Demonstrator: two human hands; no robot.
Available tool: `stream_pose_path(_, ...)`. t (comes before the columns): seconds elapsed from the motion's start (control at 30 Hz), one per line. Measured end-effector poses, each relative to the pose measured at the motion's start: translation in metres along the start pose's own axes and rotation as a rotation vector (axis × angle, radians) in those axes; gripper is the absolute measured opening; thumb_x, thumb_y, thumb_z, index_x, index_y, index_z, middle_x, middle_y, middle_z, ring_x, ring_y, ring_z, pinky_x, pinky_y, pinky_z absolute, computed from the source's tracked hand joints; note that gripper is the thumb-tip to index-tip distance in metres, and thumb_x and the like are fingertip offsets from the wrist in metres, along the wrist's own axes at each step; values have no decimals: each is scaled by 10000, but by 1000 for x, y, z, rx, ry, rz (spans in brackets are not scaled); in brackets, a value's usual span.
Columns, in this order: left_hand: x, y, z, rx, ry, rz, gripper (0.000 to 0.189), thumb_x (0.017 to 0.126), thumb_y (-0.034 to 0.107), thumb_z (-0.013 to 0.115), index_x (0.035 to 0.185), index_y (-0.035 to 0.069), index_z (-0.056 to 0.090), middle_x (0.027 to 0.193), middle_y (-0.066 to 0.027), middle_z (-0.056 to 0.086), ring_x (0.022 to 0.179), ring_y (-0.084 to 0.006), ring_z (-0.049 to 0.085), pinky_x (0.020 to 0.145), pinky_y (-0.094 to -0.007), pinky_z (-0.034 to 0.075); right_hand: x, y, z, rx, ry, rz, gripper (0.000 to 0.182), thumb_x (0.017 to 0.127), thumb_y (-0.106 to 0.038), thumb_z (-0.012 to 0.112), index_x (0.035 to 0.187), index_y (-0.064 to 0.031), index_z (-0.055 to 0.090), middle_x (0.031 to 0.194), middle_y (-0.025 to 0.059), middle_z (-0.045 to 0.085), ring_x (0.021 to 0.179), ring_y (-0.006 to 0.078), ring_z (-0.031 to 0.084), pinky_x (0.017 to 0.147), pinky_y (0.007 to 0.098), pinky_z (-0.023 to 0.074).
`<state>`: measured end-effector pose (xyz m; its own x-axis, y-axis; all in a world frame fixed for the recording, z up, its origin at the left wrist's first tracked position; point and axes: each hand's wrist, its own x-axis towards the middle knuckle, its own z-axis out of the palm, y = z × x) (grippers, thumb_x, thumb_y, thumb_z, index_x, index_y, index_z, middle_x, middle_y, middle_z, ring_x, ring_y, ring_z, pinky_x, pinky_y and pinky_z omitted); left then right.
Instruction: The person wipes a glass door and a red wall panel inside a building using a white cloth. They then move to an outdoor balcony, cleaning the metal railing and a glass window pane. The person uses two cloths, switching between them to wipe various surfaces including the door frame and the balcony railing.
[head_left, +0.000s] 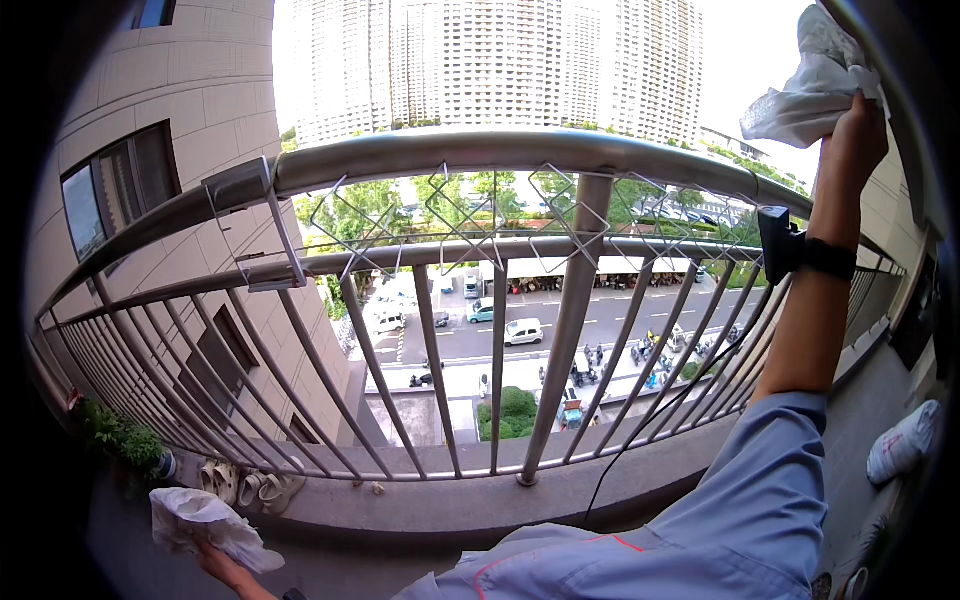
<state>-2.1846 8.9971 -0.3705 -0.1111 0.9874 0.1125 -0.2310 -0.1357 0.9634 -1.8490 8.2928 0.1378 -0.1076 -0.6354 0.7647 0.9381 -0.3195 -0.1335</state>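
My right hand (859, 142) is raised at the upper right with the arm stretched out, gripping a crumpled white cloth (802, 105). It is above the level of the handrail; whether the cloth touches a surface there I cannot tell. Down at the lower left, my left hand (216, 562) holds another bunched white cloth (202, 521), which covers most of its fingers. That cloth appears in front of the shoes at the foot of the railing. Between my hands runs a curved metal balcony railing (517, 154) with upright bars.
A zigzag wire rack (450, 217) spans the upper rails, with a metal bracket (277, 225) at its left. Beige clogs (220, 480) and sandals (274, 491) rest near a potted plant (135, 439). A white sack (904, 442) stands right. A black cable (675, 405) hangs from my right wrist device (780, 244).
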Motion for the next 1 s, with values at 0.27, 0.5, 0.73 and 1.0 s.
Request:
stream_pose_path(0.27,45,-33,92,-19,-271,291,375,897,256,509,1115,-45,561,1099,-136,590,917,-231,569,822,-344,451,-80,91,97,-976,-1194,80,281,854,-199,523,1057,-31,621,948,183,648,911,293,620,792,371,468)
stream_pose_path(0.5,79,23,128,222,-271,138,562,908,402,499,858,-153,569,736,-164,584,646,-230,479,637,-371,419,-182,48,179,-1339,-1426,-171,281,823,-242,521,995,-80,672,1030,136,635,962,285,609,805,358,495)
stream_pose_path(0.73,138,20,122,197,-274,203,599,916,412,506,743,-160,535,673,-117,555,599,-196,433,583,-392,391,-295,-77,305,-973,-1602,-195,251,845,-152,502,992,12,622,940,209,639,862,310,618,753,375,467)
stream_pose_path(1.0,142,63,187,48,-277,492,536,931,318,508,688,-159,541,544,-215,524,523,-259,440,565,-405,391,-272,-123,373,335,-756,130,263,940,-185,449,895,14,615,754,73,605,663,174,570,632,308,476)
